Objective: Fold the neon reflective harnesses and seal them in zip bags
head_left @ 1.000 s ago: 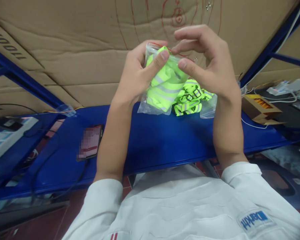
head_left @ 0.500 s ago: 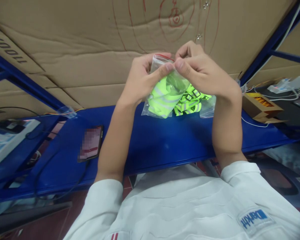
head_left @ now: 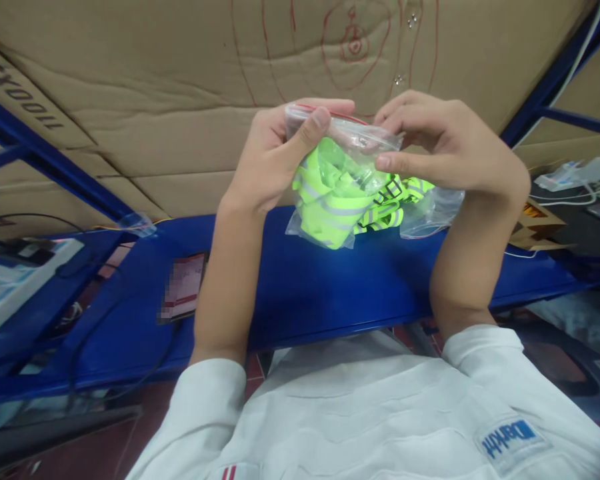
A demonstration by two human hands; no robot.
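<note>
A clear zip bag [head_left: 363, 140] with a red seal line hangs tilted above the table. Folded neon-yellow strap with grey reflective stripes [head_left: 330, 207] fills it. My left hand [head_left: 285, 143] grips the bag's upper left, thumb in front and fingers behind. At the bag's upper right corner is my right hand [head_left: 430, 137], its thumb and fingers spread apart around that corner; the fingertips are partly hidden by the plastic. Behind the bag, more neon-yellow straps with black buckles [head_left: 393, 200] lie on the blue table [head_left: 340, 287].
Another clear plastic bag [head_left: 433, 210] lies beside the loose straps. A phone [head_left: 185, 287] rests left of my left forearm. A small open cardboard box [head_left: 537, 227] and white cables are at right. Cardboard [head_left: 180, 80] with red drawn lines stands behind the table.
My right hand has moved right along the bag's top, and its pinch has opened. The bag's mouth is now stretched wider and more of the folded strap shows. My left hand has shifted slightly left.
</note>
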